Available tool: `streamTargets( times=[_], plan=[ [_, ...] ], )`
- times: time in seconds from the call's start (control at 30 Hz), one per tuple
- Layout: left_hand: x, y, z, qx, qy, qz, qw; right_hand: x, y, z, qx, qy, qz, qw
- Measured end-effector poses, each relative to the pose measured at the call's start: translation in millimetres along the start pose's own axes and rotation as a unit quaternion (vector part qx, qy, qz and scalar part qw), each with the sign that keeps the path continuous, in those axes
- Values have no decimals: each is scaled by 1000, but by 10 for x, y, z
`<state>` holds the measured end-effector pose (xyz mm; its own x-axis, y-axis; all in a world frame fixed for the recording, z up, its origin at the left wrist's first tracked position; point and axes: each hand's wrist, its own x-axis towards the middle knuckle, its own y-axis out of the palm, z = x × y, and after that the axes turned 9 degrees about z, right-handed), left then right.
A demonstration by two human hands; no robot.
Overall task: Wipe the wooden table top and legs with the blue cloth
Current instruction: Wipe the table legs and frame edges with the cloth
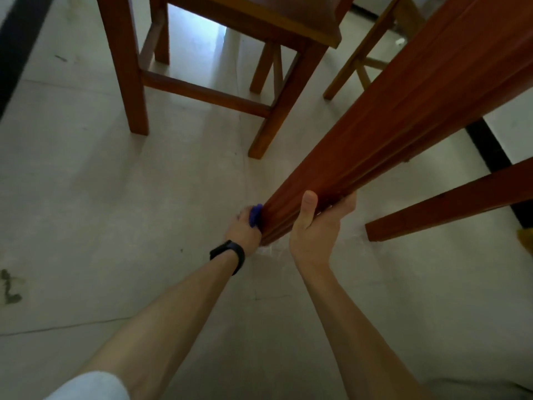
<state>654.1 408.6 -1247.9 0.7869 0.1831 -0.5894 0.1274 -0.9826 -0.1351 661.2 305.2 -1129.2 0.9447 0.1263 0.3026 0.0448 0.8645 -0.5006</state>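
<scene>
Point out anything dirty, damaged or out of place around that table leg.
A dark smudge stains the pale floor at far left. Something crinkled and clear, perhaps plastic, lies at the foot of the table leg. The leg itself shows no damage.

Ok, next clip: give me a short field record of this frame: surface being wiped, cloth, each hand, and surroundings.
surface: table leg, lower end near the floor
cloth: blue cloth, mostly hidden, pressed against the leg's left side
left hand: left hand holds the cloth on the leg; black wristband on the wrist
right hand: right hand grips the leg from the right, thumb on its front face
surroundings: wooden chair behind, second table leg at right, pale tiled floor
table top: not in view
</scene>
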Motion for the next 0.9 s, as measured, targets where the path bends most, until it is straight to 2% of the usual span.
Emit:
streamTargets(
  times=[0.03,0.1,0.13,0.17,0.2,0.27,0.33,0.43,0.5,0.6,0.7,0.73,0.8,0.83,0.9],
  plan=[
    [-29,-20,0,32,-52,80,995,1,-28,19,-5,8,6,1000],
    [-130,-142,80,124,-146,256,947,1,-97,32,3,19,33,999],
    [-153,-190,141,126,-169,313,926,-6,-135,12,17,24,53,998],
    [-247,-235,104,93,-173,338,921,-26,-163,-33,29,33,73,996],
    [-250,-245,110,52,-159,329,929,-77,-181,-101,42,54,95,993],
    [-384,-239,-15,-22,-131,265,955,-306,-173,-269,63,137,141,978],
    [-577,-190,-110,-106,-164,242,950,-637,-100,-476,73,247,194,946],
    [-857,-114,-61,-128,-209,245,938,-1090,91,-613,135,333,235,903],
    [-959,-43,54,-118,-241,260,927,-1275,225,-636,179,351,221,892],
    [-1052,-39,119,-93,-268,229,931,-1400,319,-647,214,349,237,881],
    [-1142,-137,8,-17,-249,215,944,-1334,272,-646,120,286,275,910],
    [-1160,-184,-99,-2,-228,217,949,-1263,230,-638,91,279,258,921],
    [-1198,-268,-382,55,-163,190,967,-1058,83,-543,81,305,175,933],
    [-1200,-308,-544,93,-114,150,978,-938,5,-466,100,309,117,938],
    [-1212,-391,-833,142,9,46,989,-704,-122,-266,138,237,-4,962]
  ],
)
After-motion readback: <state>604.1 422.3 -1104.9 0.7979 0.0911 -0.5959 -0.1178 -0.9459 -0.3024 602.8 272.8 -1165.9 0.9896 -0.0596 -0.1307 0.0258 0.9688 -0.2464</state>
